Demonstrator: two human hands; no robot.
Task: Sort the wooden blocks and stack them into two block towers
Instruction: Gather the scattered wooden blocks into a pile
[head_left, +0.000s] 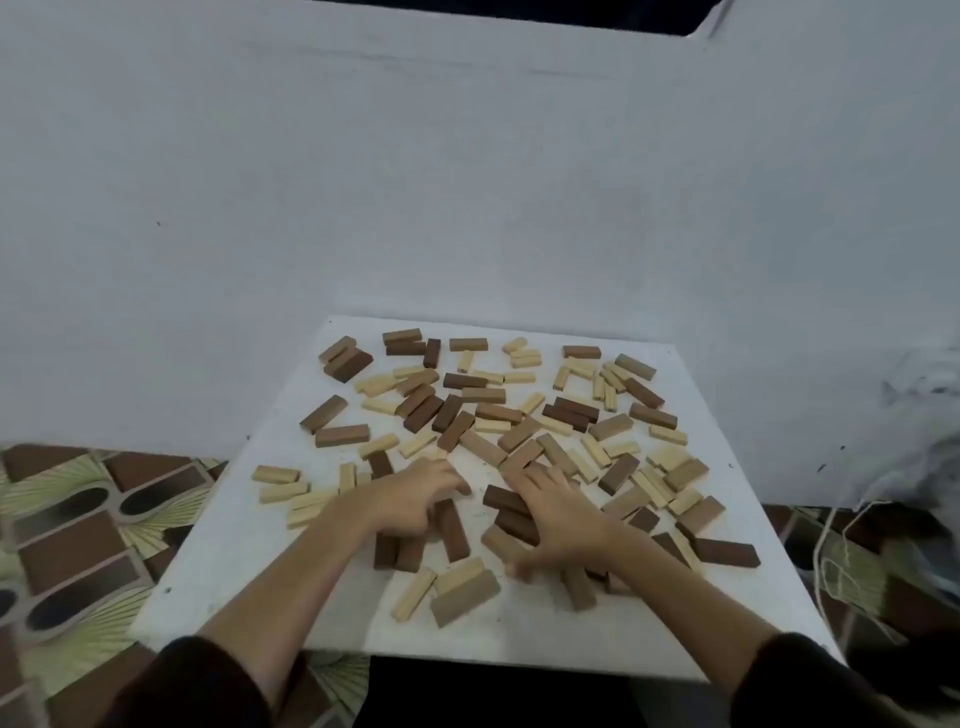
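Observation:
Several wooden blocks lie scattered flat over a white board (249, 561): large brown ones such as a dark block (342, 435) and small pale ones such as a light block (276, 474). No tower stands. My left hand (410, 499) lies palm down over dark brown blocks (452, 530) near the board's middle front, fingers spread forward. My right hand (556, 512) rests with straight fingers on a group of dark blocks (511, 512), its thumb near the pale blocks at the front. Motion blur hides whether either hand pinches a block.
A plain white wall (467, 182) rises right behind the board. A patterned brown and yellow floor (78, 530) lies to the left and right. White string (841, 545) and a pale crumpled thing (930, 395) sit at the right edge.

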